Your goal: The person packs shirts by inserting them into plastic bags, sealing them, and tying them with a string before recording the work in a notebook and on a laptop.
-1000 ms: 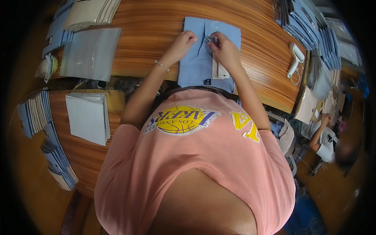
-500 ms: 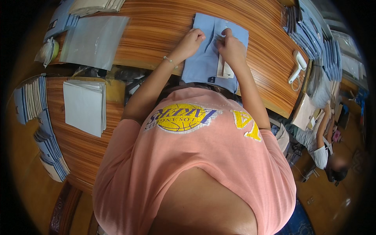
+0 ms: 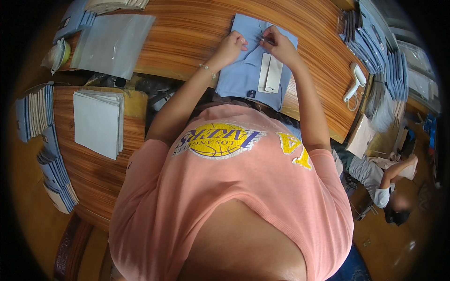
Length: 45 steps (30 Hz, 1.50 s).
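A folded light-blue garment [image 3: 234, 82] lies on the table just in front of me, with a crease down its middle. On its right half rests a white hang tag [image 3: 273, 75], and a small dark label [image 3: 251, 94] shows at its near edge. My left hand [image 3: 233, 48] is over the garment's left side with fingers curled; whatever is in them is hidden. At the upper right of the garment, my right hand [image 3: 280, 47] has thumb and forefinger pinched close together above the tag. What they pinch is too small to make out.
Clear plastic bags [image 3: 112, 44] lie on the left of the wooden table [image 3: 187, 28]. White sheets [image 3: 97, 124] are stacked on the lower left table. Folded blue garments [image 3: 368, 42] stand at right, near a white handheld scanner-like device [image 3: 356, 82]. Another person [image 3: 379, 180] sits at far right.
My right hand has turned and lifted off the tag, which now shows more fully. The left hand has shifted slightly, fingers still curled. The other person's arm has moved.
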Each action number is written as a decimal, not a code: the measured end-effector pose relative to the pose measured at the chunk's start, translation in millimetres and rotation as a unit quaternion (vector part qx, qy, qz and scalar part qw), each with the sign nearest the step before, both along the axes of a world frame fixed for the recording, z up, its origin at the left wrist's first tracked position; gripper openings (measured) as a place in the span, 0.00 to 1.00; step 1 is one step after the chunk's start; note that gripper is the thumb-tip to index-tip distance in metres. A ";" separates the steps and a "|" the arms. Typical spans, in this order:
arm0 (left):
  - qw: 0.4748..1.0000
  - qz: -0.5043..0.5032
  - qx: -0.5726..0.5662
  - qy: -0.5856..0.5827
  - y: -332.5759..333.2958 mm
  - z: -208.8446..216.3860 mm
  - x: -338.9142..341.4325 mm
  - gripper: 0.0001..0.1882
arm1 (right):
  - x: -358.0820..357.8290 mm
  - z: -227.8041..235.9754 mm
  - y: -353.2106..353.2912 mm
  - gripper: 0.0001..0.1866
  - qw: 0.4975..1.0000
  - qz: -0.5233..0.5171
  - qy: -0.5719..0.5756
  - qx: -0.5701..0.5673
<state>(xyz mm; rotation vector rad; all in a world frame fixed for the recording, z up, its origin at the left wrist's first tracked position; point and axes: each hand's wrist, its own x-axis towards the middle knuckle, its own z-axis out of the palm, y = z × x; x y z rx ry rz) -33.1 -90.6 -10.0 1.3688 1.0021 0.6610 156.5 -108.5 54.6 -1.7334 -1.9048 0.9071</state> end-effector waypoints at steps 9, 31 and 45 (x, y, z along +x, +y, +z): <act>0.999 0.015 -0.044 0.024 4.3 21.7 2.1 0.11 | -20.6 11.3 -11.4 0.08 0.979 0.026 -0.201 0.032; 0.998 0.051 -0.015 -0.016 -5.8 21.9 -5.2 0.10 | -24.5 7.5 -0.9 0.10 0.968 0.065 -0.235 0.055; 0.968 -0.165 0.047 0.185 -44.5 74.1 -9.6 0.11 | 159.0 -42.2 -93.3 0.17 0.871 -0.315 -0.329 0.182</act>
